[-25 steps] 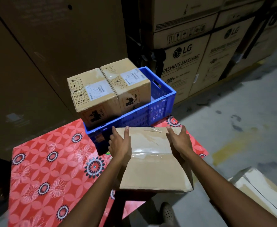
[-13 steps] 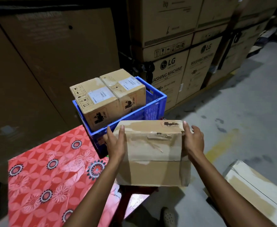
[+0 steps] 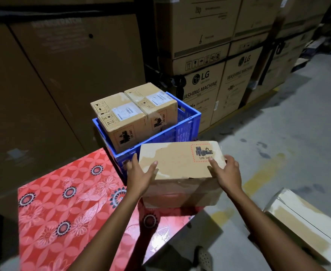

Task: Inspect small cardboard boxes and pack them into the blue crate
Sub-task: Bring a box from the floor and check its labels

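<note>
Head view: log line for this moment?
step: inspect | held box: label up | left hand: grips left side | right hand: grips right side | blue crate: two boxes

Dim warehouse: stacked appliance cartons (image 3: 203, 90), grey concrete floor (image 3: 278, 133).

I read the tablecloth (image 3: 67, 208) as red with pale flowers and dark rosettes, the crate (image 3: 182, 132) at its far edge blue, the near carton (image 3: 176, 165) tan with a red-dashed black hazard mark (image 3: 203, 153).
</note>
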### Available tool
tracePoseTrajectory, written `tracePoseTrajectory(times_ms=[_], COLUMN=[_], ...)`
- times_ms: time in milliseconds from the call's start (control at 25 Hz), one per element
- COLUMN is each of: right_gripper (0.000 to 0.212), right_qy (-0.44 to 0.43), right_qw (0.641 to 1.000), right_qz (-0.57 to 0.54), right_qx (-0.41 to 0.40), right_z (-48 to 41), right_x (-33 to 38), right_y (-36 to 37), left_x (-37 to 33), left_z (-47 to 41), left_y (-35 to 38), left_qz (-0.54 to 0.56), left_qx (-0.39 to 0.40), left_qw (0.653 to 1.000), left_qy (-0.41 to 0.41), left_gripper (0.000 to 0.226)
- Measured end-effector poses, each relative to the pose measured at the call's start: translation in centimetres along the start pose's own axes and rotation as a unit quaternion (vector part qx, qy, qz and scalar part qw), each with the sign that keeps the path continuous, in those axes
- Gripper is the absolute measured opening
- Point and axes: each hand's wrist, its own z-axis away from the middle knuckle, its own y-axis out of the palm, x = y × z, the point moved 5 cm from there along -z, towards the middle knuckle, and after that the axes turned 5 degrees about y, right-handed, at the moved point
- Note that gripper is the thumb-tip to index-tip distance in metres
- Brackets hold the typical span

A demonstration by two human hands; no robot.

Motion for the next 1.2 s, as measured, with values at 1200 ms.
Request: tracePoseTrajectory(times_ms=[1200], right_gripper=[0.108], right_qy=[0.063], right_qw=[0.978], right_qz=[0.196], right_qx=[0.034], right_z=[-6.7], right_x=[4.3], right_y=[4.1], left_x=[-4.2], left_z=[-7.2], left_y=[2.3], left_qz=[-0.208], left_qx=[0.092], left_qw=[0.971], left_qy=[-0.073], left_gripper=[0.117])
